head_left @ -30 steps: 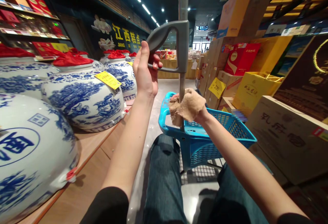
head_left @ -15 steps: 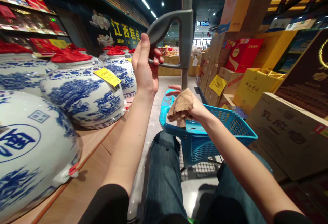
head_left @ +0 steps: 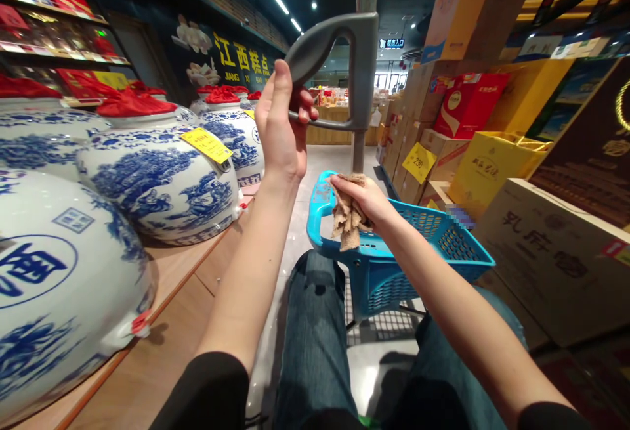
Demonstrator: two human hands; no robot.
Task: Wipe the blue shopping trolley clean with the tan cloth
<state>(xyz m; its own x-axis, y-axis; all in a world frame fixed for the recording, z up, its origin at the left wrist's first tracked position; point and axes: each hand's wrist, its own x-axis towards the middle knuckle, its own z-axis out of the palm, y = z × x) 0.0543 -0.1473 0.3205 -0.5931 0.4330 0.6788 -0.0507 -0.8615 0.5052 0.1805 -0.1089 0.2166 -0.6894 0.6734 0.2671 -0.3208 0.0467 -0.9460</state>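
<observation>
My left hand (head_left: pixel 284 111) is wrapped round the grey loop handle (head_left: pixel 363 69) at the upper centre, thumb pointing up. A metal pole (head_left: pixel 358 152) runs below that handle. Lower down, my right hand (head_left: pixel 367 197) is closed on a crumpled tan cloth (head_left: pixel 347 223), which hangs from its fingers. The cloth is in front of the blue plastic basket (head_left: pixel 443 233), beside its raised left rim, and hides part of it. Whether cloth and basket touch, I cannot tell.
On a wooden ledge (head_left: pixel 197 312) at left stand several large blue-and-white jars (head_left: pixel 162 174) with red cloth tops. Stacked cartons (head_left: pixel 551 253), a yellow bag (head_left: pixel 497 167) and a red box (head_left: pixel 467 105) line the right side. Tiled floor (head_left: pixel 325 157) runs ahead between them.
My right hand has turned and its fingers have closed tighter on the cloth, which now hangs bunched beneath them. My left hand stays on the handle, which appears slightly further right.
</observation>
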